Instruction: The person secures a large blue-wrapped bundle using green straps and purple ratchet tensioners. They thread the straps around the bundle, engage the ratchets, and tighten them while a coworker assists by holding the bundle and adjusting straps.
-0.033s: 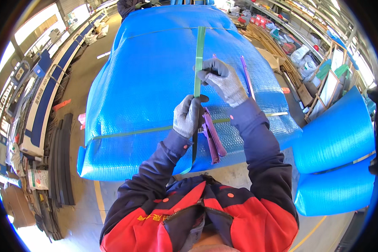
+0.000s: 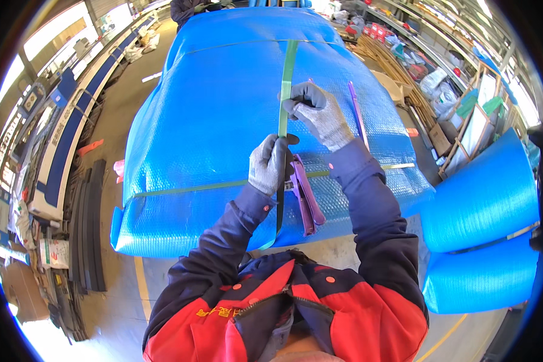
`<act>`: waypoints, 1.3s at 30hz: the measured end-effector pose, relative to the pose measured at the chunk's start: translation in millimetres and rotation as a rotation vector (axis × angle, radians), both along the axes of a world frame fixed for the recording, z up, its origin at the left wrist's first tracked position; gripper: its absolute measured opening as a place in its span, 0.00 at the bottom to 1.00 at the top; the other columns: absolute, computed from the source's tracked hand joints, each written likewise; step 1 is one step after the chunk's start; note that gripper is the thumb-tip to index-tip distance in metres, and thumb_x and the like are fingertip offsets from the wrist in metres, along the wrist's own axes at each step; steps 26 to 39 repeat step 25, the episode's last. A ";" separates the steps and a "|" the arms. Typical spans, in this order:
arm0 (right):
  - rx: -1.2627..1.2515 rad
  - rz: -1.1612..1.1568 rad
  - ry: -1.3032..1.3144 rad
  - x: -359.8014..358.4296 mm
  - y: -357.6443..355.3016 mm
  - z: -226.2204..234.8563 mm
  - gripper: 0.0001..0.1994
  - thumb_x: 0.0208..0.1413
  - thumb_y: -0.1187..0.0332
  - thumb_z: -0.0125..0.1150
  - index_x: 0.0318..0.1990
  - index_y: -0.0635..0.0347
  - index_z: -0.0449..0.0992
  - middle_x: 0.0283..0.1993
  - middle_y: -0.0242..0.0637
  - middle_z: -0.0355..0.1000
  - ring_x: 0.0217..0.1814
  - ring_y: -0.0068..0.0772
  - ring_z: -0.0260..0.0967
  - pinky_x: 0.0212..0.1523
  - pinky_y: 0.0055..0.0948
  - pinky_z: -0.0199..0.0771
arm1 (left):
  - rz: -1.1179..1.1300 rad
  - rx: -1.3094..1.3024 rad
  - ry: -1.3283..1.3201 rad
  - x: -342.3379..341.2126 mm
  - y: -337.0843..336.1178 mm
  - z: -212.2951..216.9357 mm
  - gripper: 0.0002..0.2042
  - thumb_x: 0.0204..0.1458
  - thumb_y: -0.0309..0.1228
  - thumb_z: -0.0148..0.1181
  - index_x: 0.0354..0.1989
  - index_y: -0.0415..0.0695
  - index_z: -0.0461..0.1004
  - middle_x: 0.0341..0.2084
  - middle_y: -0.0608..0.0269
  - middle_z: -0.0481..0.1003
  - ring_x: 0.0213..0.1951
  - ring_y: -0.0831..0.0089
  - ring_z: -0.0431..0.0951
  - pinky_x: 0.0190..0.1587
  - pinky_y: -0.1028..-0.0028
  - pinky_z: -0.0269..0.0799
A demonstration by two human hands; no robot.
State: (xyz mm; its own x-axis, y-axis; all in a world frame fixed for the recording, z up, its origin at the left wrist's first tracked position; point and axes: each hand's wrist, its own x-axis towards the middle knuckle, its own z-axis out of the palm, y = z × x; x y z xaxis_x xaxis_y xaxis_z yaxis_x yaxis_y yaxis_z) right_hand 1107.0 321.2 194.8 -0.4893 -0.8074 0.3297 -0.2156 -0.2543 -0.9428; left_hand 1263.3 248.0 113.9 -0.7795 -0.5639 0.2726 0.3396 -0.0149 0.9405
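A large bundle (image 2: 217, 114) in blue bubble wrap lies before me. Up over its middle runs a green packing strap (image 2: 288, 69), pinched by both my hands. My left hand (image 2: 266, 166), in a grey work glove, grips it lower down, and its dark lower length hangs below that hand over the near edge. Higher up, my gloved right hand (image 2: 320, 114) holds the strap between thumb and fingers. A purple-handled hand tool (image 2: 306, 202) lies on the wrap just right of my left hand. Beyond my right wrist shows another long purple handle (image 2: 358, 114); its other parts are hidden.
A second green strap (image 2: 193, 188) crosses the bundle sideways. Blue wrap rolls (image 2: 479, 193) stand at the right. Dark long strips (image 2: 87, 229) lie on the floor at left. A person (image 2: 187, 11) stands at the far left corner. Wooden frames (image 2: 467, 130) lean at right.
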 end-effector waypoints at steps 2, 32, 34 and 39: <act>-0.040 -0.021 0.053 -2.5 -24.4 -9.9 0.08 0.64 0.77 0.64 0.49 0.65 0.77 0.41 0.33 0.77 0.41 0.21 0.74 0.43 0.24 0.77 | 0.055 0.012 -0.073 -8.7 -14.3 -6.5 0.16 0.72 0.41 0.51 0.46 0.41 0.80 0.20 0.71 0.69 0.17 0.83 0.69 0.19 0.77 0.63; 0.431 -0.381 0.654 -132.8 -108.2 -118.2 0.23 0.65 0.44 0.65 0.56 0.49 0.80 0.55 0.46 0.79 0.51 0.47 0.80 0.59 0.42 0.79 | 0.370 -0.419 -0.553 -101.6 -159.9 -219.5 0.35 0.64 0.34 0.64 0.78 0.52 0.57 0.46 0.51 0.84 0.35 0.52 0.87 0.32 0.58 0.83; 0.431 -0.381 0.654 -132.8 -108.2 -118.2 0.23 0.65 0.44 0.65 0.56 0.49 0.80 0.55 0.46 0.79 0.51 0.47 0.80 0.59 0.42 0.79 | 0.370 -0.419 -0.553 -101.6 -159.9 -219.5 0.35 0.64 0.34 0.64 0.78 0.52 0.57 0.46 0.51 0.84 0.35 0.52 0.87 0.32 0.58 0.83; 0.431 -0.381 0.654 -132.8 -108.2 -118.2 0.23 0.65 0.44 0.65 0.56 0.49 0.80 0.55 0.46 0.79 0.51 0.47 0.80 0.59 0.42 0.79 | 0.370 -0.419 -0.553 -101.6 -159.9 -219.5 0.35 0.64 0.34 0.64 0.78 0.52 0.57 0.46 0.51 0.84 0.35 0.52 0.87 0.32 0.58 0.83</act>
